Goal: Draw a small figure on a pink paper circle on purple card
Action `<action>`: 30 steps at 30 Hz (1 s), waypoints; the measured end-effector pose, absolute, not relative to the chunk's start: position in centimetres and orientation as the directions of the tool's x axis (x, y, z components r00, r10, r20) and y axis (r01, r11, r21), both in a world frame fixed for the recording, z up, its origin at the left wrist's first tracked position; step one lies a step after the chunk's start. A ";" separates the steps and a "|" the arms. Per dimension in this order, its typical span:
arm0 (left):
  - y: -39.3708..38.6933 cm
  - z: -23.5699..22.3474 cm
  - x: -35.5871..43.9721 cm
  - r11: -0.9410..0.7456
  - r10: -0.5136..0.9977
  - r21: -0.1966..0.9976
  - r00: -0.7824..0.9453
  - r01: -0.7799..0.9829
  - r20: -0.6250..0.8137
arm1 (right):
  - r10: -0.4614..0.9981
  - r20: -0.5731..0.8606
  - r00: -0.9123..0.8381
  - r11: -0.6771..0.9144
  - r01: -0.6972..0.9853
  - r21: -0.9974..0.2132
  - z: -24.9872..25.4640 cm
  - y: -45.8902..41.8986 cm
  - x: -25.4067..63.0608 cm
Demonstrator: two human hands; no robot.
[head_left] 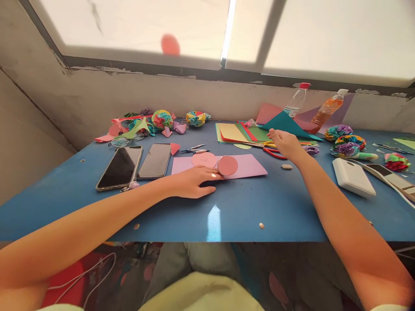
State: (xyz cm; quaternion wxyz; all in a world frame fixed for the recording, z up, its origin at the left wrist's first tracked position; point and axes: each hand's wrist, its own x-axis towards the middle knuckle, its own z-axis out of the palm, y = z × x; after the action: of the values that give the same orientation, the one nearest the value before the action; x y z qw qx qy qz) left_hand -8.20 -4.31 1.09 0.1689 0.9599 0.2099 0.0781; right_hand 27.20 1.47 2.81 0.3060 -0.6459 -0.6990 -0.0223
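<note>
Two pink discs (215, 163) are seen on a pink sheet (249, 166); one is pinched by the left hand (191, 181), while scissors (274, 152) are touched by the loosely curled right hand (285, 144).

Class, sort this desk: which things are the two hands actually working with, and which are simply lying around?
In hand:
left hand holds a pink paper circle on the pink sheet
right hand reaches at the scissors by the coloured paper stack

Lying about:
two phones
glasses
compass
paper flower balls
two bottles
power bank
</note>
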 end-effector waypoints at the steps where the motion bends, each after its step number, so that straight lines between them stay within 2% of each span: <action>1: -4.3 1.1 -8.2 -0.855 0.429 0.356 0.900 0.376 0.080 | 0.880 0.476 -0.012 0.206 0.910 -0.358 2.8 1.2 26.3; 4: -4.2 1.1 -8.2 -0.849 0.431 0.367 0.900 0.380 0.068 | 0.842 0.512 -0.167 0.401 0.829 -0.389 2.9 -0.3 22.9; 7: -4.2 0.9 -8.2 -0.850 0.430 0.374 0.899 0.371 0.086 | 0.820 0.436 -0.371 0.547 0.732 -0.406 2.7 -2.2 18.9; 10: -4.1 0.8 -8.3 -0.865 0.408 0.371 0.904 0.338 0.126 | 0.804 0.332 -0.494 0.592 0.722 -0.359 2.3 -3.6 16.2; 13: -4.1 0.7 -8.3 -0.868 0.401 0.371 0.906 0.330 0.132 | 0.828 0.213 -0.519 0.560 0.736 -0.380 1.8 -4.0 15.2; 16: -4.2 0.8 -8.3 -0.865 0.402 0.376 0.907 0.332 0.123 | 0.847 0.175 -0.501 0.525 0.742 -0.417 1.3 -3.8 15.3; 18: -4.2 0.9 -8.3 -0.861 0.405 0.381 0.907 0.336 0.115 | 0.855 0.225 -0.468 0.516 0.720 -0.463 1.2 -3.6 15.5; 22: -4.2 0.9 -8.2 -0.845 0.435 0.385 0.896 0.371 0.090 | 0.849 0.406 -0.337 0.527 0.493 -0.692 1.7 -3.1 16.0; 24: -4.1 0.9 -8.2 -0.845 0.435 0.381 0.897 0.375 0.083 | 0.843 0.468 -0.266 0.538 0.385 -0.750 2.2 -3.0 16.4; 30: -4.1 0.9 -8.2 -0.846 0.431 0.378 0.900 0.377 0.067 | 0.805 0.590 -0.065 0.545 0.475 -0.691 3.3 -2.8 17.8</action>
State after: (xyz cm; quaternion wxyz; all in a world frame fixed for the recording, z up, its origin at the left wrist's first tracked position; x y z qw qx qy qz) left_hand -8.24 -4.07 0.94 0.1807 0.9578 0.2108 0.0750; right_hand 17.83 -2.81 3.26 0.5153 -0.4491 -0.7121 0.1601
